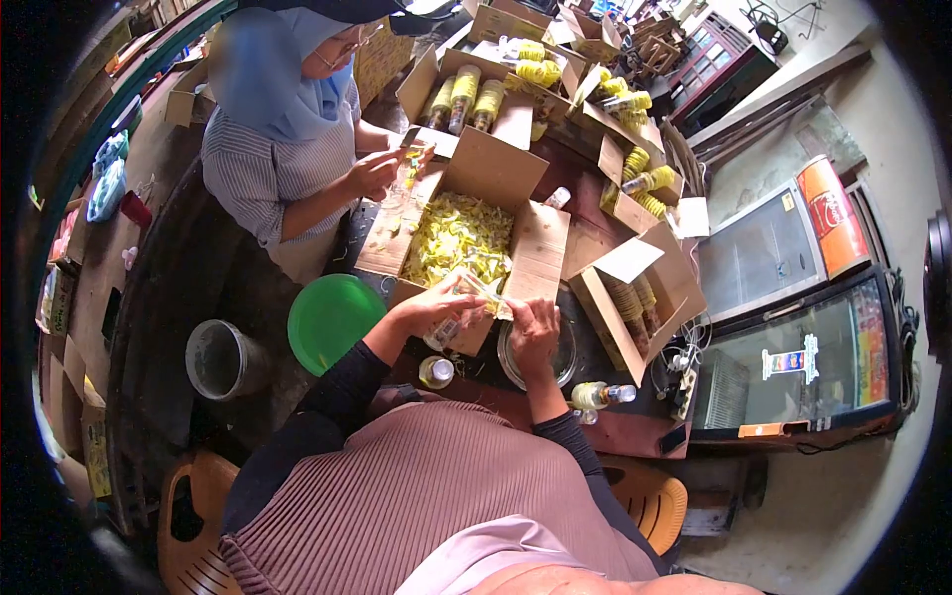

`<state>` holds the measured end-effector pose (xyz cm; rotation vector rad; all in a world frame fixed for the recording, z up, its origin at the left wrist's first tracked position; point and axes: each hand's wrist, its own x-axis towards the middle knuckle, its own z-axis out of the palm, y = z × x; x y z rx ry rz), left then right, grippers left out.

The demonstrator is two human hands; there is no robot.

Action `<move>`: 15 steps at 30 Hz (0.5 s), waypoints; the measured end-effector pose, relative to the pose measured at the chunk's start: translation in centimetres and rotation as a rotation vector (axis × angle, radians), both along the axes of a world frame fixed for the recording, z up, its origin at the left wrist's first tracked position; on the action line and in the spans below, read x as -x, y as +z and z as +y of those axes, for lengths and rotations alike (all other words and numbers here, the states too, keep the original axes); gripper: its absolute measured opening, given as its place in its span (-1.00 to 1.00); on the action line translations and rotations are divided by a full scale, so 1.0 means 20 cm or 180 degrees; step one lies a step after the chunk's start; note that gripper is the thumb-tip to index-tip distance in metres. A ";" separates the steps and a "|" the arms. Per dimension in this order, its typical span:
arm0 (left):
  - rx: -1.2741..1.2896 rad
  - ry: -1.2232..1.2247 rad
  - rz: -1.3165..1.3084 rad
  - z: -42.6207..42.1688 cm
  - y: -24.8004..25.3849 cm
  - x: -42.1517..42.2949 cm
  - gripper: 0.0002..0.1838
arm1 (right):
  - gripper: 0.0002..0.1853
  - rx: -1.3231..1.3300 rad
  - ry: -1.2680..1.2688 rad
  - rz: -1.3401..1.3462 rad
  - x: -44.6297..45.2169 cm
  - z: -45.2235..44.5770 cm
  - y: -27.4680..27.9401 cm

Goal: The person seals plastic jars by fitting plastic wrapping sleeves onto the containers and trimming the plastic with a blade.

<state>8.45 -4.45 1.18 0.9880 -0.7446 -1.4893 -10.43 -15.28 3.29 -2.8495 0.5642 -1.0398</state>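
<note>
In front of my chest, my left hand (433,302) and my right hand (535,332) are both closed, pinching a thin clear plastic strip (482,288) between them. The strip is stretched above the near edge of an open cardboard box (491,171). Many yellow-printed plastic labels (461,238) fill this box. Just below my left hand is a clear bottle (442,334), partly hidden; whether that hand touches it I cannot tell. A round clear container (537,349) lies under my right hand. A capped bottle (436,373) stands closer to me.
Across the box, a person (288,149) holds a clear item with yellow print (410,169). A green basin (335,324) and a grey bucket (226,359) stand left. Boxes of yellow-labelled bottles (463,97) line the back; another box (640,297) and a bottle (601,396) are right.
</note>
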 end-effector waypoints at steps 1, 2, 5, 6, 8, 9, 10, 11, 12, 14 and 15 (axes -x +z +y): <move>-0.0010 0.0084 0.0215 -0.01 -0.02 -0.01 -0.47 | -0.73 -0.0188 -0.0084 -0.0064 -0.02 0.00 -0.02; -0.0022 0.0066 0.0212 -0.02 -0.04 -0.02 -0.47 | -0.75 -0.0382 -0.0178 -0.0128 -0.04 0.01 -0.05; 0.0051 0.0125 0.0141 -0.04 -0.06 -0.03 -0.49 | -0.81 -0.1164 -0.0470 -0.0411 -0.08 -0.04 -0.18; 0.0045 0.0271 0.0190 -0.06 -0.11 -0.02 -0.48 | -0.84 -0.1635 -0.0641 -0.0591 -0.09 -0.06 -0.22; 0.0023 0.0424 0.0270 -0.09 -0.26 -0.03 -0.47 | -0.89 -0.2607 -0.0795 -0.0748 -0.08 -0.11 -0.29; 0.0337 0.0676 -0.0755 -0.12 -0.36 -0.04 -0.45 | -0.88 -0.2680 -0.0839 -0.0815 -0.07 -0.11 -0.28; 0.0651 0.0932 -0.1787 -0.11 -0.25 -0.03 -0.43 | -0.88 -0.2747 -0.0869 -0.0880 -0.06 -0.11 -0.26; 0.0524 0.0814 -0.1284 -0.07 -0.15 -0.02 -0.38 | -0.89 -0.2813 -0.0775 -0.1058 -0.05 -0.10 -0.26; 0.0518 0.0826 -0.1261 -0.06 -0.15 -0.02 -0.38 | -0.89 -0.2812 -0.0776 -0.1030 -0.04 -0.08 -0.23; 0.0541 0.0925 -0.1983 -0.05 -0.15 -0.02 -0.44 | -0.88 -0.1901 -0.0762 -0.0860 -0.02 -0.02 -0.14; 0.0545 0.0923 -0.1960 -0.05 -0.14 -0.02 -0.44 | -0.86 -0.1601 -0.0729 -0.0741 -0.02 0.00 -0.13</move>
